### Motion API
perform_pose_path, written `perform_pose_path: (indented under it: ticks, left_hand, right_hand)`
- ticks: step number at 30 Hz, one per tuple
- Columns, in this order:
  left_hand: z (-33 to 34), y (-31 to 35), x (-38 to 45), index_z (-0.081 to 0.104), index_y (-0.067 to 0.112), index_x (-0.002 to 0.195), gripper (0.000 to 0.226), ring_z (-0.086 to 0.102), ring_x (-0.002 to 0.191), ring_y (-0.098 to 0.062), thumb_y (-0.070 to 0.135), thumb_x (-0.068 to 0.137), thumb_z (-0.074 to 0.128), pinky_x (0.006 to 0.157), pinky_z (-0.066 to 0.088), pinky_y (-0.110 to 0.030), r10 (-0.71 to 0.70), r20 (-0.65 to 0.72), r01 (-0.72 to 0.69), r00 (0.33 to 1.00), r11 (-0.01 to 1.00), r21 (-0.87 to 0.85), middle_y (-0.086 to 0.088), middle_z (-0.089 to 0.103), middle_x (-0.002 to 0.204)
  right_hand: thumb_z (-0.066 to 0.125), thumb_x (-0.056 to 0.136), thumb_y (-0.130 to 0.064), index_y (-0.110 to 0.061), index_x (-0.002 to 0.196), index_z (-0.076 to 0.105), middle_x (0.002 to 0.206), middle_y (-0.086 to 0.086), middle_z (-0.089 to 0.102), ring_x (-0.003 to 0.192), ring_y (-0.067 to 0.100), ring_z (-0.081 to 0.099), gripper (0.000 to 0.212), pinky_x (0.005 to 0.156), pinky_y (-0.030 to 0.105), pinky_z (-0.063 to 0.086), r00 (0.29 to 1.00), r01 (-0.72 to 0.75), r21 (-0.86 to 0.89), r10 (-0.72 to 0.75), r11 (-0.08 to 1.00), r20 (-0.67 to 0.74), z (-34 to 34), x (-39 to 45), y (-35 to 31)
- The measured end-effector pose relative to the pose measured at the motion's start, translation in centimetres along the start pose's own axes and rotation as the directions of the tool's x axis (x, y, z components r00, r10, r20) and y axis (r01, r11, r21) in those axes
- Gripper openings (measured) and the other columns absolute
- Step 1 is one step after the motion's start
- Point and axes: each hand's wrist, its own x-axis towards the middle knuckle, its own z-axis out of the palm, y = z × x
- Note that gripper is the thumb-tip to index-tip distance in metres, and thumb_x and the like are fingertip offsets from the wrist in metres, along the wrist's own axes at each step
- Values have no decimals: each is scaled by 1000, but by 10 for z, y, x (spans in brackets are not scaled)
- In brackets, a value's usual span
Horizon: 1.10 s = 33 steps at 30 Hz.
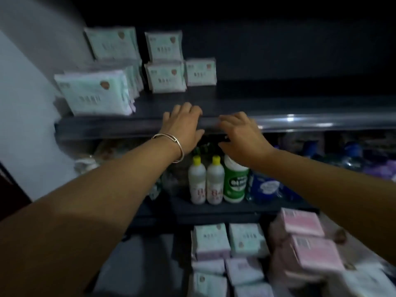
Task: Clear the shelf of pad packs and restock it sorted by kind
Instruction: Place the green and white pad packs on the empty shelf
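Note:
Mint-green pad packs stand on the left part of the dark shelf [278, 103]: a large front row [94, 94], an upper back pack [111, 42], two stacked packs [164, 61] and a small one [200, 71]. My left hand [182, 127], with a bangle on the wrist, hovers over the shelf's front edge, fingers relaxed and holding nothing. Beside it my right hand [240, 133] hangs just below that edge, fingers loosely curled and empty. Below lie more mint-and-lilac packs [227, 241] and pink packs [308, 239].
The right part of the shelf is bare and dark. On the lower shelf stand two white bottles with yellow caps [206, 183], a green bottle [235, 181] and blue bottles [265, 185]. A pale wall [23, 103] closes the left side.

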Motion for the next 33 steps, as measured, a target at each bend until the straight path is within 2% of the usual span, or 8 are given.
perform_pose_path:
  ticks: [3,7,11,14,20,27,29,33]
  left_hand:
    - [33,23,-42,42,19,130,48,38,123,-27,36,88,57,95,32,-39,41,138,-39,990,999,-22,-6,40,131]
    - [88,44,-84,40,19,132,57,35,128,-27,38,84,63,100,33,-41,56,400,-36,915,998,-57,-7,37,136]
    - [149,43,-111,33,18,138,71,31,132,-25,44,81,66,105,31,-41,83,598,-42,797,996,-82,-5,33,142]
    - [194,34,-125,27,18,144,82,29,134,-26,47,79,67,107,29,-42,24,693,14,721,999,-49,-5,30,144]
    - [260,30,-129,25,17,145,70,27,135,-27,45,88,56,108,26,-39,-19,737,89,676,994,-57,-5,28,146]
    - [287,25,-131,24,16,145,91,28,132,-27,45,73,73,106,29,-40,-85,747,83,660,996,40,-7,31,143]
    - [288,22,-132,29,17,143,88,30,128,-27,46,73,73,103,30,-40,-92,746,71,660,996,60,-7,32,138]
    - [288,18,-139,34,24,139,83,33,123,-26,45,69,76,98,32,-39,-94,739,77,667,995,57,-5,37,131]
  right_hand:
    - [59,87,-21,-12,132,51,142,5,44,127,29,36,46,96,37,32,994,16,9,-17,1000,106,25,-62,11]
    - [62,85,-19,-8,130,52,132,11,52,119,32,42,48,97,41,39,955,-21,45,7,999,298,73,-122,32]
    - [62,87,-31,-13,135,43,134,9,47,122,27,40,54,98,36,37,850,-114,1,97,993,517,131,-156,48]
    - [62,86,-39,-17,140,35,142,6,37,131,25,34,64,105,42,32,753,-136,-84,158,987,638,174,-167,52]
    - [70,80,-34,-11,141,28,141,11,31,127,29,32,79,107,38,31,678,-237,-44,198,970,708,234,-177,59]
    - [76,73,-34,-8,144,21,136,15,34,124,30,34,94,106,37,32,640,-365,-82,314,927,701,253,-175,67]
    - [75,74,-35,-10,145,23,135,14,34,124,29,33,91,106,38,33,622,-378,-93,327,921,711,255,-174,69]
    - [72,77,-36,-18,143,31,133,11,31,122,29,31,80,105,38,31,643,-355,-79,305,931,703,258,-177,65]
